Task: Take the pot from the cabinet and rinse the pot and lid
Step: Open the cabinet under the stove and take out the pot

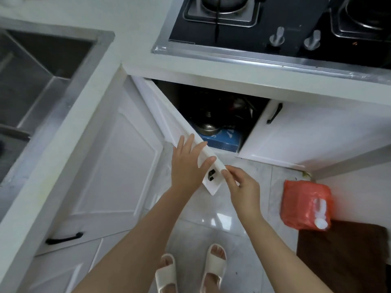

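White cabinet door [169, 121], under the gas hob [275, 22], stands swung partly open toward the person, its free edge pointing down into the head view. The left hand [186, 166] lies flat against the door's outer face near that edge, fingers [186, 142] straight and slightly spread, their tips reaching over the door's top rim. The right hand [243, 185] is at the door's free edge just beside the black door handle [211, 174], with thumb and forefinger closed in a pinch on the edge; the other fingers curl loosely beneath.

Inside the dark cabinet opening [222, 106] the pot [208, 127] sits with its lid [208, 121] on, a round knob showing on top. It rests on a blue box [224, 140] at the front of the shelf, just behind the open door. Further back other dark cookware is too dim to make out.

To the left, a steel sink [42, 70] is set into the pale countertop [131, 24], well apart from the cabinet. On the glossy tiled floor [243, 240] an orange plastic bag [304, 204] sits at the right, touching a brown mat [342, 261]. The person's feet in cream sandals [190, 269] stand at the bottom edge of the view.
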The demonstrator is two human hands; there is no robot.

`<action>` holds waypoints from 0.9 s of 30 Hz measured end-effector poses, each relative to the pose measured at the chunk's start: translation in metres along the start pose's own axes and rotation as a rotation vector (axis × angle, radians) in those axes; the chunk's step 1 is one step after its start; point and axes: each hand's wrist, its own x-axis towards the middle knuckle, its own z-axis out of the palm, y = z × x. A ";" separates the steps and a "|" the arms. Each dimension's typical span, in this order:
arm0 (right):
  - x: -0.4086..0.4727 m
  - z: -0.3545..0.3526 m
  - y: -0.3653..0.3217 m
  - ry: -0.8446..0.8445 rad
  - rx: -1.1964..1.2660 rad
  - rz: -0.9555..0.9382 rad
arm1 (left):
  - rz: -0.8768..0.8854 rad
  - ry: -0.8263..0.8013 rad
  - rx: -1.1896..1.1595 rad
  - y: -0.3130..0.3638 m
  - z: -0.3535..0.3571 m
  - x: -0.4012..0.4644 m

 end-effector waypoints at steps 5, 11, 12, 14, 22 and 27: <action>-0.043 0.037 -0.014 -0.121 0.067 -0.011 | -0.026 0.008 0.078 -0.037 -0.022 -0.024; -0.077 0.095 -0.032 -0.319 0.104 -0.018 | 0.042 0.055 0.210 -0.095 -0.071 -0.060; -0.080 0.106 -0.036 -0.353 0.084 -0.018 | 0.044 0.053 0.270 -0.104 -0.081 -0.065; -0.085 0.128 -0.045 -0.440 0.076 -0.013 | 0.033 0.014 0.430 -0.121 -0.101 -0.071; -0.097 0.197 -0.078 -0.606 0.329 0.143 | 0.020 0.068 0.722 -0.168 -0.153 -0.074; -0.099 0.219 -0.091 -0.701 0.357 0.176 | -0.163 0.102 0.751 -0.190 -0.164 -0.071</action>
